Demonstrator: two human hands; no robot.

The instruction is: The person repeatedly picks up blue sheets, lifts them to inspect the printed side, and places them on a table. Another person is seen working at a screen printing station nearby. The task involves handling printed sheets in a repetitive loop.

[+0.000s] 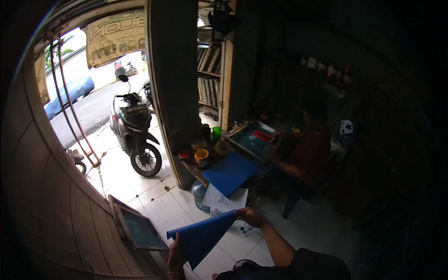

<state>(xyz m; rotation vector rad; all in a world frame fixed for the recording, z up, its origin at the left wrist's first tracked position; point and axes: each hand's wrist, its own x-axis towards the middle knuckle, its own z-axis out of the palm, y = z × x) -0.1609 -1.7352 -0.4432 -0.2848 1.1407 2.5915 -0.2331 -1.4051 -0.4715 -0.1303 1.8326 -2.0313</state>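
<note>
A blue flexible sheet (201,240), perhaps fabric, hangs between my two hands, its upper edge slanting up to the right. My left hand (176,255) grips its left end, fingers closed at the edge. Up at the other end, my right hand (250,217) pinches the corner. Just beyond lies a white sheet with a dark line drawing (224,198), and partly over it a flat blue piece (229,172) on the low worktable. More printed white material (247,229) shows under my right hand.
A co-worker (305,154) sits at a printing screen (252,141) holding a red squeegee (263,136). Paint tubs, one yellow-orange (201,157), stand on the table; a water jug (199,193) is below. A framed screen (140,227) leans by the left wall. A motorcycle (135,126) stands at the doorway.
</note>
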